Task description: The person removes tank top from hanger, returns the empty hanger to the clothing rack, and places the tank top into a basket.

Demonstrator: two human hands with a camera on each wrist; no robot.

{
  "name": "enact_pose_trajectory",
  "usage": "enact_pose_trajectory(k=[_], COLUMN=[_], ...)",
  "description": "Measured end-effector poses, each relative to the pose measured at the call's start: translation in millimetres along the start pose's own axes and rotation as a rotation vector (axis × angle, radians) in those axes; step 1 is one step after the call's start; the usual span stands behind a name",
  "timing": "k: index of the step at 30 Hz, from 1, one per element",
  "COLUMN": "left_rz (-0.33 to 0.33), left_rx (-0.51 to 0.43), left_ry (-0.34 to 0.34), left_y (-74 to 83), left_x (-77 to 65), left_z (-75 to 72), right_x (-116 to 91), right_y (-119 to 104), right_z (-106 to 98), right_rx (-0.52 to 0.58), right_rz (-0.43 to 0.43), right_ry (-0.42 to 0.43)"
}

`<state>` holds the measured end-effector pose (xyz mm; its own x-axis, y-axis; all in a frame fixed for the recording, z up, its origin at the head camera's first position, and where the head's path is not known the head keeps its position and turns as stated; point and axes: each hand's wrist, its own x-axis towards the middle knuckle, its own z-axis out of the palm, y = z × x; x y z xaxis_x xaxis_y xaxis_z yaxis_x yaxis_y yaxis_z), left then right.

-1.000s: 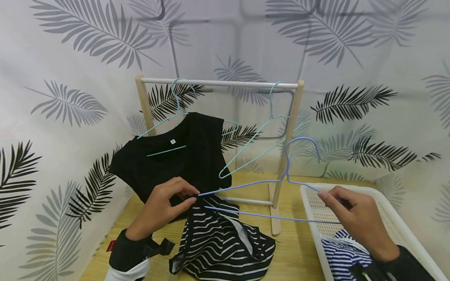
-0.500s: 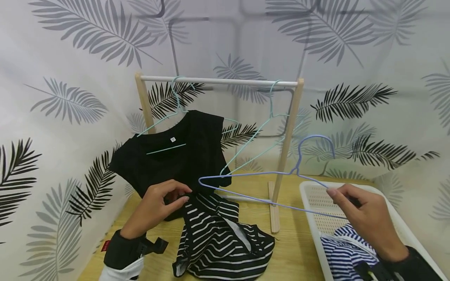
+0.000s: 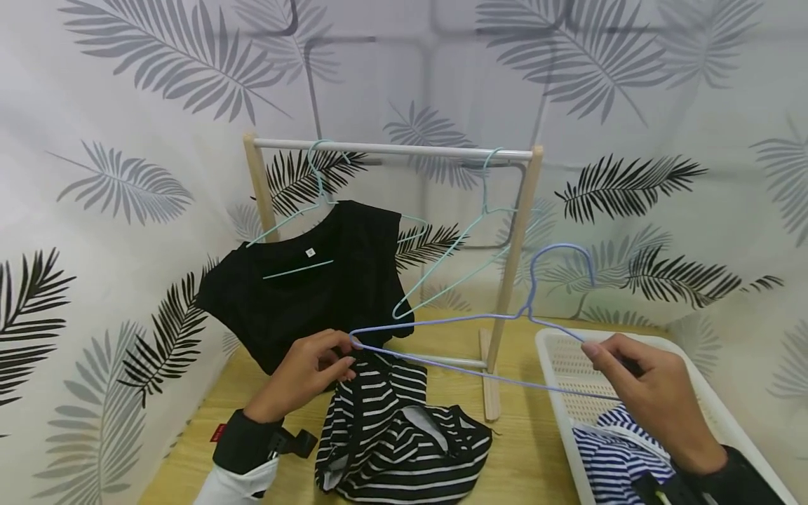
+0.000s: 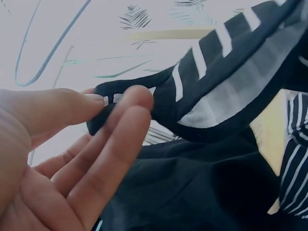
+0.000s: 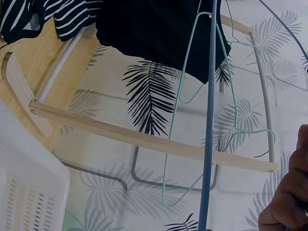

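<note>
My right hand (image 3: 653, 393) grips one arm of a blue clothes hanger (image 3: 442, 320), its hook pointing up. The hanger's far end (image 4: 23, 82) overlaps my left fingertips in the head view; the left wrist view shows it beyond my thumb. Between thumb and fingers, my left hand (image 3: 312, 372) pinches the narrow strap of a black-and-white striped top (image 3: 404, 456). The rest of that top lies bunched on the wooden table (image 3: 517, 463). In the left wrist view the strap (image 4: 113, 99) runs out between my fingers, and the neck opening shows behind it.
Behind stands a small wooden rack (image 3: 391, 149) with a black top (image 3: 303, 294) on a mint hanger and a bare mint hanger (image 3: 442, 259). A white plastic basket (image 3: 558, 393) at right holds a blue-striped garment (image 3: 621, 449). A leaf-patterned curtain encloses the back and sides.
The hanger's left end came out of the strap opening as the hanger shifted right, then moved slightly back left. My left hand dipped left and returned right, still pinching the strap.
</note>
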<state>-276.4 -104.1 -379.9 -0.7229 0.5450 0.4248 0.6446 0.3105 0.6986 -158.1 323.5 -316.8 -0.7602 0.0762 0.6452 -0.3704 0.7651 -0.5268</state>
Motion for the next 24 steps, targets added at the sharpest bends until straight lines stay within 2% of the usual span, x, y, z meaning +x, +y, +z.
enact_pose_trajectory(k=[3, 8, 14, 17, 21, 24], left_rz=[0.006, -0.026, -0.104, -0.131, -0.109, -0.097], left_rx=[0.039, 0.098, 0.152, 0.161, 0.213, 0.242], left_ry=[-0.035, -0.122, -0.349, -0.432, -0.500, -0.524], left_y=[-5.6, -17.6, -35.1, -46.2, -56.9, -59.8], left_x=[2.5, 3.0, -0.9, -9.1, -15.6, -17.6], left_z=[7.7, 23.9, 50.8, 65.9, 83.0, 89.0], right_x=[0, 0, 0, 0, -1, -1], right_y=[0, 1, 1, 2, 3, 4], right_z=[1, 2, 4, 7, 8, 8], right_rx=[0.008, 0.022, 0.020, 0.030, 0.043, 0.051], right_rz=[-0.005, 0.001, 0.001, -0.012, -0.041, -0.069], right_ry=[0.006, -0.002, -0.009, -0.017, -0.009, -0.010])
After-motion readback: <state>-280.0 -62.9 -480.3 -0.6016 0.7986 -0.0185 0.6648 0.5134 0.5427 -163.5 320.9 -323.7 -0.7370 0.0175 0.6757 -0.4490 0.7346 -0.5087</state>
